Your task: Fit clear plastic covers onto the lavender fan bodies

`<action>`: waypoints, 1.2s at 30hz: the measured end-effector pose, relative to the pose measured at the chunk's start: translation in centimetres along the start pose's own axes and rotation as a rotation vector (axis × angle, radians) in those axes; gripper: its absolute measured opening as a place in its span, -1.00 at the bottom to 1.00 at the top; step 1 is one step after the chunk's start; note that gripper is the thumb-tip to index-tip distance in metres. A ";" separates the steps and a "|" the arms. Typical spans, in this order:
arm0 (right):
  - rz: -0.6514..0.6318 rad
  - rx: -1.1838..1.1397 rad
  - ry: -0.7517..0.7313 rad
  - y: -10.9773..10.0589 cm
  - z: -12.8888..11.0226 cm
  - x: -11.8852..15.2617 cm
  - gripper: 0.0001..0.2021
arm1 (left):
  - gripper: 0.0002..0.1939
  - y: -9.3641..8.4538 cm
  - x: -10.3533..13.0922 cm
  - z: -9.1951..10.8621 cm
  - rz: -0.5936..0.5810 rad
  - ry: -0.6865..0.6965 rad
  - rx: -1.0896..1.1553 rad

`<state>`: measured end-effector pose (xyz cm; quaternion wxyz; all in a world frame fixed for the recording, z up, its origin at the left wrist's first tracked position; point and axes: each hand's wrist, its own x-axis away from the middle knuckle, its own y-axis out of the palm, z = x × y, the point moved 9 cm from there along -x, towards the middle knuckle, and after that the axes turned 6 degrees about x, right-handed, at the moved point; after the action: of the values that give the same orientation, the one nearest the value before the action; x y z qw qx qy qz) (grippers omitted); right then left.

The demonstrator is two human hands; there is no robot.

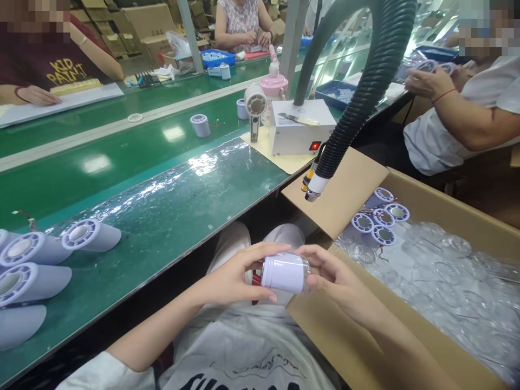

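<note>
A lavender cylindrical housing (pixel 283 272) lies sideways above my lap, between my two hands. Clear plastic, seemingly a cup-like cover (pixel 305 266), wraps at least its right end. My left hand (pixel 239 273) curls around the left end, fingers on top and thumb below. From the other side, my right hand (pixel 331 275) pinches the clear plastic end with thumb and fingers. Something red shows behind the housing, partly hidden by my left hand. On the bench at left lie several similar lavender housings (pixel 91 236) with vented round ends.
A cardboard box (pixel 442 203) at my right holds clear plastic covers (pixel 459 292) and several lavender housings (pixel 384 218). A black corrugated hose (pixel 357 114) hangs over it, near a white box unit (pixel 298 130). Beyond the bench (pixel 174 200) runs a green conveyor (pixel 138 143); co-workers sit around.
</note>
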<state>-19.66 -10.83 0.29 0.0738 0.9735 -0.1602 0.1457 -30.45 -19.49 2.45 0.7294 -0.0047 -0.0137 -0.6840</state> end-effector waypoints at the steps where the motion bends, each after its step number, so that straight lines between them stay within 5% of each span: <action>1: -0.011 -0.019 0.002 0.1 0.1 -0.1 -0.54 | -0.23 0.0 0.0 0.0 0.000 0.002 -0.003; 16: -0.044 -0.262 0.220 1.8 2.5 -0.8 -0.39 | -0.19 0.0 0.1 0.8 -0.020 0.179 -0.051; 20: -0.062 -0.323 0.307 2.5 3.0 -0.6 -0.50 | -0.20 0.1 0.2 1.1 -0.037 0.222 -0.046; 27: -0.162 -0.362 0.452 3.7 4.1 -0.2 -0.20 | -0.31 0.3 0.2 0.4 0.002 0.038 0.038; 31: -0.095 -0.199 0.222 2.3 4.0 -0.6 -0.26 | -0.35 0.4 0.4 -1.0 0.027 -0.123 0.208; 36: 0.139 0.441 -0.476 0.1 -1.3 1.0 -0.31 | -0.41 0.5 0.3 -1.5 0.032 -0.133 0.368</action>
<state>-19.09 -11.02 1.82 -0.1881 0.9595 -0.2034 -0.0501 -29.93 -19.79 1.01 0.7263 0.0831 -0.1866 -0.6564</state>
